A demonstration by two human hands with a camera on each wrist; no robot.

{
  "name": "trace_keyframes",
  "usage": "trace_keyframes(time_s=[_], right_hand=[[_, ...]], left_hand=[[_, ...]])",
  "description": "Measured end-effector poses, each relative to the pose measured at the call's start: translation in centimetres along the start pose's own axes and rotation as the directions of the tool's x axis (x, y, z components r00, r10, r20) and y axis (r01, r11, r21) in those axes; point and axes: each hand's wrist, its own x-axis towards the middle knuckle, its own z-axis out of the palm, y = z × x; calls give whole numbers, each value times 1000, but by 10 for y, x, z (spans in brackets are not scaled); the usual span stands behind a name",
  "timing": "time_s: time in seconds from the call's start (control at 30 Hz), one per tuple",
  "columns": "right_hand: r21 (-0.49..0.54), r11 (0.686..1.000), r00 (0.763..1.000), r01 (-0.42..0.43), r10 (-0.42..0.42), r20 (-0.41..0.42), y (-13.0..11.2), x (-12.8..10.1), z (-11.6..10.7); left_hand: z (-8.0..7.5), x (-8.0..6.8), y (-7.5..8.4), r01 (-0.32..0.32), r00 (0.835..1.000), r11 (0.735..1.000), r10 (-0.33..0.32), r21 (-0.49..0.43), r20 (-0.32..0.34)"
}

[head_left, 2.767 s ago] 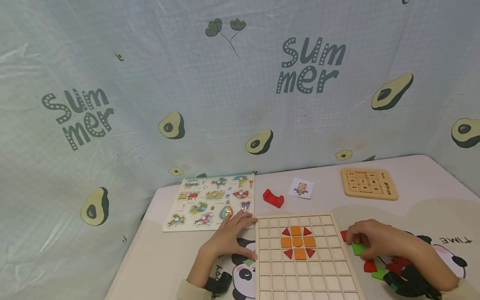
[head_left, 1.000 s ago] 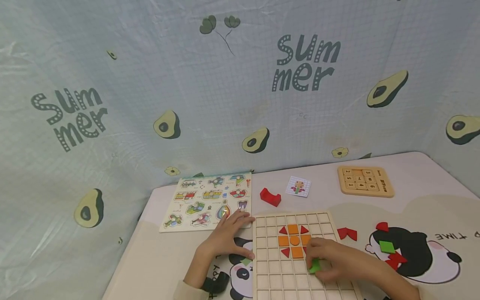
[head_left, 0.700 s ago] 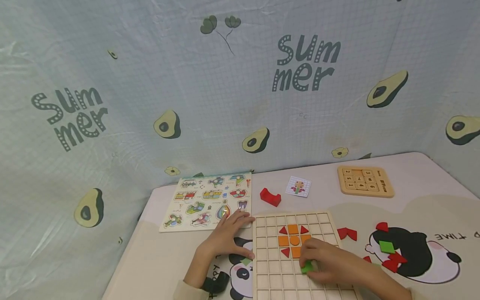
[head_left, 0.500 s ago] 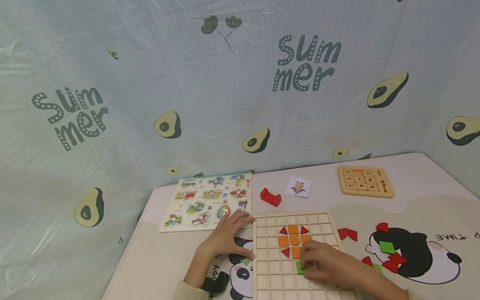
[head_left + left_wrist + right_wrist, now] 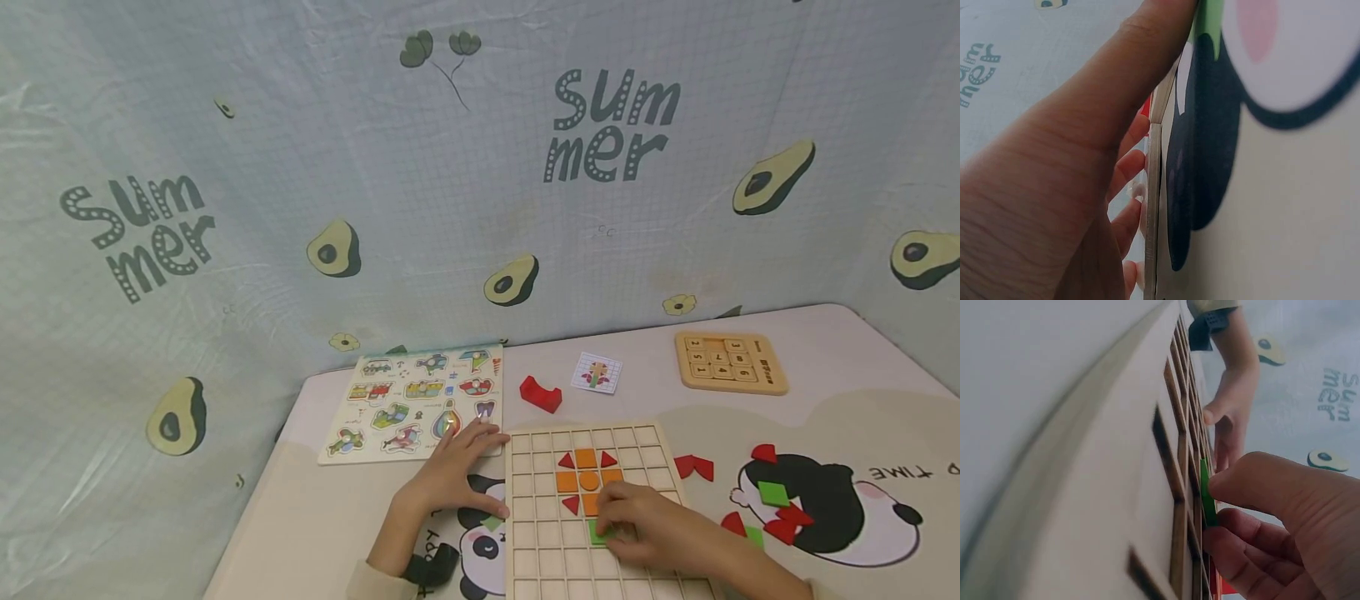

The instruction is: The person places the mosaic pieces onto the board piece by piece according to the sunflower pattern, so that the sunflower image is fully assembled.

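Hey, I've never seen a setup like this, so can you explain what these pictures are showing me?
There's no machine here, just a person's two bare hands. The wide picture comes from a camera on the head; the two close, tilted ones come from a camera on each wrist.

On the table lies a wooden grid board with orange pieces and red triangles on it. The right hand pinches a green square at the board, while the left hand rests at its left edge.

Loose red and green pieces lie to the right. Farther back are a picture puzzle, a red block, a small pattern card and a number puzzle.
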Motion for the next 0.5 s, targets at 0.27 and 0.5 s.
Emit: trace_keyframes(time_s=[0.27,0.5], right_hand=[[7,997,997,-74,73,19,-3,1,1],[-30,989,989,-146,147,13,-4,-1,-7]], left_hand=[[0,0,-2,-4,1000,1000,4,11,-4],[2,1,-2,-5,1000,1000,5,12,-3]])
